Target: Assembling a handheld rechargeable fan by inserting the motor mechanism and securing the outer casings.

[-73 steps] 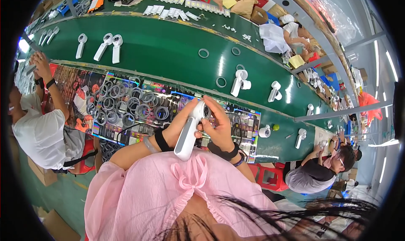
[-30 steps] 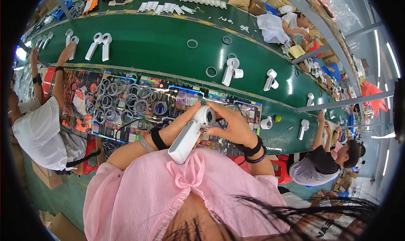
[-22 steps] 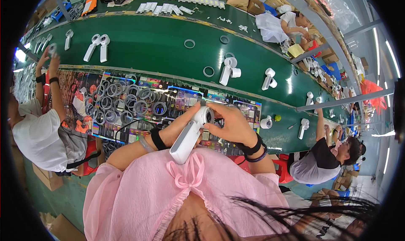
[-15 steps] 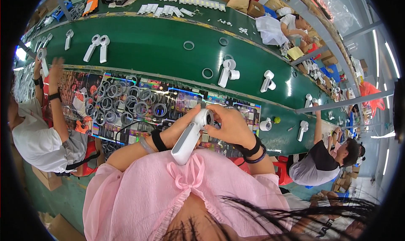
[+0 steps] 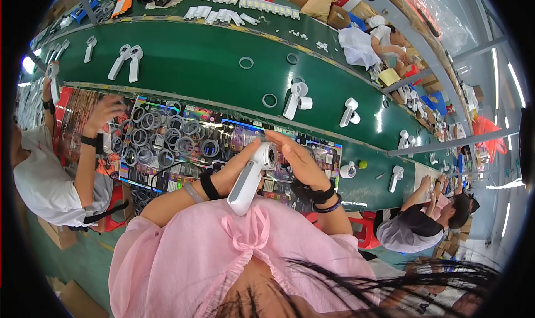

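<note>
My left hand (image 5: 229,175) is closed around the neck of a white handheld fan (image 5: 245,189), just in front of my chest. The fan's handle slants down toward me, with a grey panel along it. Its round head faces right and shows a dark inside. Beside that head my right hand (image 5: 304,165) lies with its fingers stretched out and close together, gripping nothing. Whether its palm touches the head's rim I cannot tell. Left of my hands, many loose grey rings (image 5: 149,120) cover a printed sheet (image 5: 234,127) on the bench.
Beyond the bench runs a green belt (image 5: 189,50) carrying more white fans (image 5: 134,63) and several single rings (image 5: 246,62). A white round part (image 5: 348,170) and a small green ball (image 5: 363,165) lie at right. Co-workers (image 5: 61,173) sit on both sides. A grey metal frame (image 5: 440,145) crosses the right.
My right hand has let go of the fan's head and straightened its fingers. The left co-worker's hand has come down toward the rings. Fans and rings on the belt appear slightly further left.
</note>
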